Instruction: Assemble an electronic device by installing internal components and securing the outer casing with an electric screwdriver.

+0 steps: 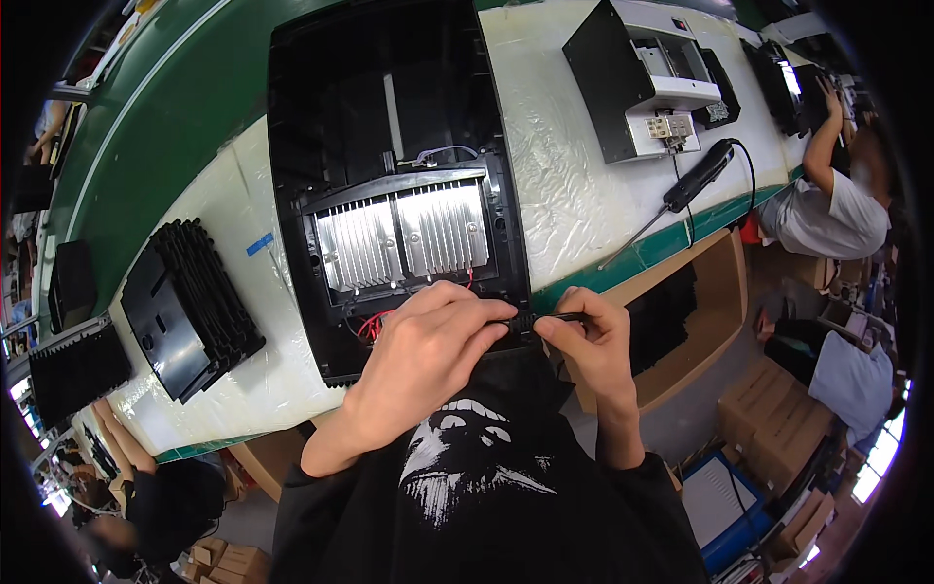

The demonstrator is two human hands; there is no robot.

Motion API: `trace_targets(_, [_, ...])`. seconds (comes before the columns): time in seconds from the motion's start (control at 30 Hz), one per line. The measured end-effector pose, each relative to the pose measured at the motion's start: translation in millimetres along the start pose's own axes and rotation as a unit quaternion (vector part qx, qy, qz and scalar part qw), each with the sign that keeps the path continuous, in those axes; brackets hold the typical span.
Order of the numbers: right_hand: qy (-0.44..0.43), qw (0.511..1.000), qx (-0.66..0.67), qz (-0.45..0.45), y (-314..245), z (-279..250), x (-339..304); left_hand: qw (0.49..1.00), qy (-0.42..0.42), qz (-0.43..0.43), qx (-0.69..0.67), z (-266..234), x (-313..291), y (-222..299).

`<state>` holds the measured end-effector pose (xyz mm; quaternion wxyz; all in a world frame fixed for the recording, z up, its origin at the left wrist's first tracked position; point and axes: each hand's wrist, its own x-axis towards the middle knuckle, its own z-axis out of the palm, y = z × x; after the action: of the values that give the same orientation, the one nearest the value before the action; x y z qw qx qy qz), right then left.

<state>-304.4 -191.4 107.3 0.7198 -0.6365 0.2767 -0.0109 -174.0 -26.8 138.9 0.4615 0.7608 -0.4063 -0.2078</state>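
Before me lies a large black plastic housing (292, 185) with two finned silver heat sinks (355, 243) inside. Over its near edge, my left hand (423, 341) is closed, thumb and fingertips pinching a small black ribbed piece, seemingly a cable sleeve (522, 321). My right hand (593, 341) pinches the black cable (569, 316) at the other side of that sleeve, thumb against forefinger. Red wires (370, 326) show beside my left hand, partly covered by it. How the sleeve sits against the housing is hidden by my fingers.
A stack of black plastic panels (185, 302) stands to the left. At the right are a black electric screwdriver (700, 175) with a long bit, and a black-and-white power box (642, 88). Below the bench edge is a cardboard box (715, 321). Co-workers sit at both sides.
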Motion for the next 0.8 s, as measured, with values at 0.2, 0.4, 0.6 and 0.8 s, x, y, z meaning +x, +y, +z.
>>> trace_targets(0.2, [0.005, 0.999, -0.031, -0.014, -2.8, -2.0, 3.1, 1.000, 0.004, -0.005, 0.029, 0.9, 1.7, 0.3])
trace_targets(0.4, [0.008, 0.999, -0.032, 0.005, -0.8, -1.8, 2.2, 0.998, 0.022, 0.016, 0.051, 4.4, 3.7, -0.4])
trace_targets(0.6, [0.021, 0.999, -0.031, -0.010, 4.1, -3.7, 3.6, 0.998, 0.011, 0.002, 0.056, 6.1, 7.5, 0.2])
trace_targets(0.8, [-0.044, 0.991, 0.089, 0.085, 23.7, -16.7, 17.4, 0.997, 0.000, -0.018, 0.074, 13.5, 13.4, 7.1])
